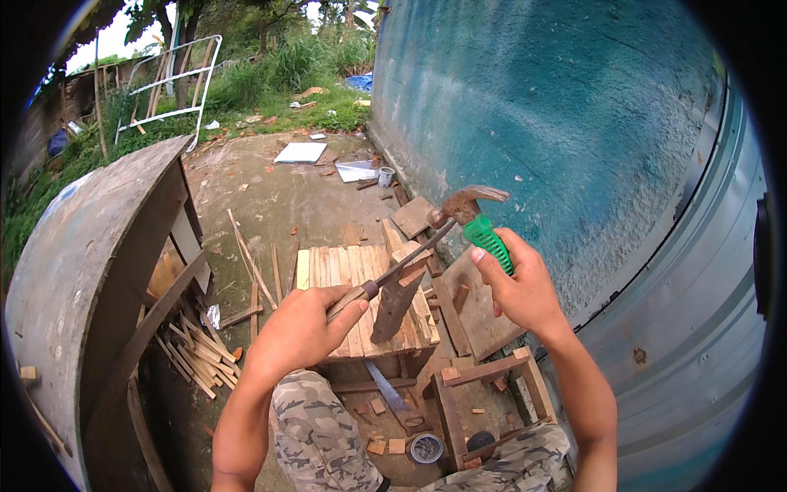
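Observation:
My left hand [307, 326] is closed round the wooden handle of a tool with a long, dark metal shaft [410, 261]; I cannot tell whether it is a file or a chisel. The shaft slants up to the right, its far end close by the head of a claw hammer [489, 236]. My right hand [525, 285] grips that hammer by its green handle, claw pointing right. Below the shaft, a dark wooden piece [397, 307] stands tilted on a low slatted wooden bench [338, 271]. Whether the hammer touches the shaft is unclear.
Under the bench lie a handsaw [387, 392] and a tin of small items [426, 448]. A wooden frame [449, 410] stands by my right leg. Left are a leaning wooden panel [78, 246] and loose sticks [197, 354]. A blue wall [533, 107] rises on the right.

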Motion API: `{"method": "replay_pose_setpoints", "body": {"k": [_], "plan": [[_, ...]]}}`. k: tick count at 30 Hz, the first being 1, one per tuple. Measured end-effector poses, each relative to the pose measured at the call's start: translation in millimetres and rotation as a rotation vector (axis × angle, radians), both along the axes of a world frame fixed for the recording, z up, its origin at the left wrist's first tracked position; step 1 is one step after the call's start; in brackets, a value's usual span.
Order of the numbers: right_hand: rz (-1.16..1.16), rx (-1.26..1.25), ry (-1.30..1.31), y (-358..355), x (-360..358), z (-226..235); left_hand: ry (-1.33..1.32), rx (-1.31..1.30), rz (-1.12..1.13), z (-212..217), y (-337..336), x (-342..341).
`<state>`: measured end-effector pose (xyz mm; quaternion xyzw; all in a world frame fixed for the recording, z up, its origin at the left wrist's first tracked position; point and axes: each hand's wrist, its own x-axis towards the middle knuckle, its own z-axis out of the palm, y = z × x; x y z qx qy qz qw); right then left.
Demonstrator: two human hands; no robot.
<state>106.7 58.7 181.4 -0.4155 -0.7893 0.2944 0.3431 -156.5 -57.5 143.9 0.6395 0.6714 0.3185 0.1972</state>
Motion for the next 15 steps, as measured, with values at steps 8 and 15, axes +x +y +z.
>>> {"method": "replay_pose_setpoints", "body": {"k": [8, 15], "plan": [[-0.014, 0.157, 0.032, 9.9, -7.4, -17.1, -0.013, -0.066, 0.014, -1.3, 0.9, -2.3], [-0.031, 0.045, -0.162, 10.4, -18.9, -32.3, 0.029, -0.023, 0.027, -9.5, 3.3, -5.5]]}}
